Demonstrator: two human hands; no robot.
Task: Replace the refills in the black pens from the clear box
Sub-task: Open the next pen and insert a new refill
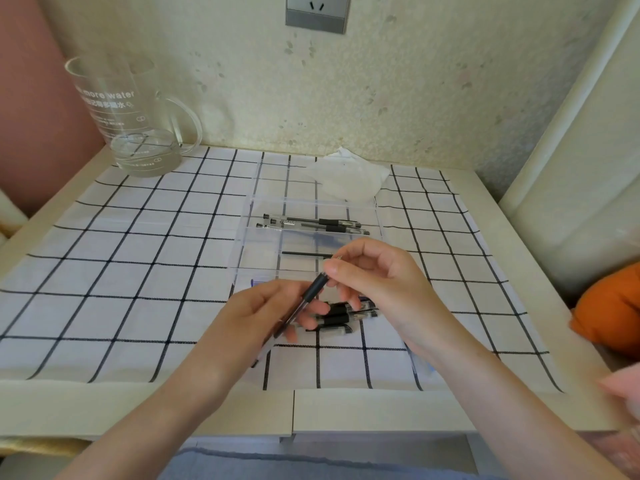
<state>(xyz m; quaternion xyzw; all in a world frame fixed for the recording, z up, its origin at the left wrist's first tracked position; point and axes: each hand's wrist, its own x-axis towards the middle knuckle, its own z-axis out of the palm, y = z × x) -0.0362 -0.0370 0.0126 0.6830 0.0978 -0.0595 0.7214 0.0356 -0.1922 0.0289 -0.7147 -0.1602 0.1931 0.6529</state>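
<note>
A clear box (263, 233) with compartments lies on the checked cloth. Its far compartment holds two black pens (311, 224); a thin black refill (304, 253) lies in the middle one. My left hand (263, 313) grips a black pen barrel (308, 297), tilted up to the right, over the box's near part. My right hand (374, 271) pinches the barrel's upper end and holds a small metal tip between thumb and forefinger. A few more black pens (341, 318) lie under my hands, partly hidden.
A glass jug (131, 123) with a little water stands at the table's far left. A crumpled white tissue (349, 178) lies behind the box. An orange object (609, 313) sits at the right edge. A wall socket (317, 12) is above.
</note>
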